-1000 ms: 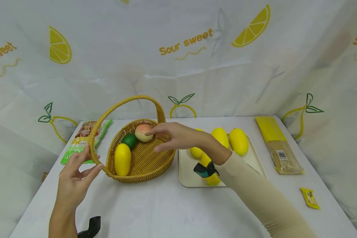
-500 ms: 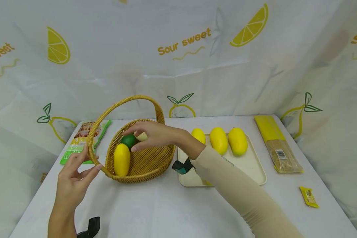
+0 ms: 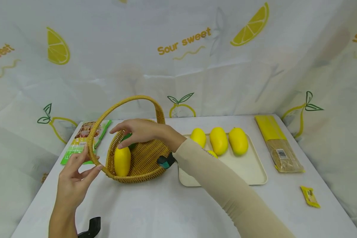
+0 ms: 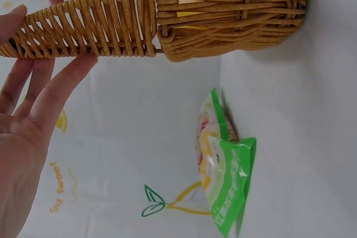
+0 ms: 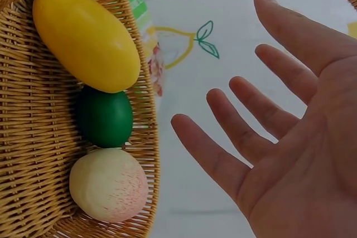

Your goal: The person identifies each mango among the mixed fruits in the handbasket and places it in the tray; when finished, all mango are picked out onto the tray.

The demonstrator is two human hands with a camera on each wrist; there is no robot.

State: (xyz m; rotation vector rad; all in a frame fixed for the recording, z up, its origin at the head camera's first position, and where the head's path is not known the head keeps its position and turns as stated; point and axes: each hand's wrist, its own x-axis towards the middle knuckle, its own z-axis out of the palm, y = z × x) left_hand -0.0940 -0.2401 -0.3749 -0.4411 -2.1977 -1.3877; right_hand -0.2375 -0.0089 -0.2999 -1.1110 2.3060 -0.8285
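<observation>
My left hand (image 3: 72, 185) holds the side of the wicker basket's handle (image 3: 95, 132) between thumb and fingers. In the left wrist view, the fingers wrap the woven handle (image 4: 83, 23) near its base. Over the wicker basket (image 3: 137, 179) hovers my right hand (image 3: 141, 130), fingers spread and holding nothing. Inside the basket lie a yellow mango (image 5: 86, 37), a small smooth green fruit (image 5: 105, 118) and a peach (image 5: 109, 185), lined up along one side. From the head view, the hand covers the peach and partly hides the green fruit.
Right of the basket, a cream tray (image 3: 241, 172) bears several yellow mangoes (image 3: 218, 140), partly behind the right sleeve. A green-edged food bag (image 3: 80, 140) lies behind the left hand. Far right are a yellow-topped packet (image 3: 278, 145) and a small yellow sachet (image 3: 310, 197).
My right hand has moved left across the basket, from near the peach to above the mango and green fruit. My left hand stays on the handle.
</observation>
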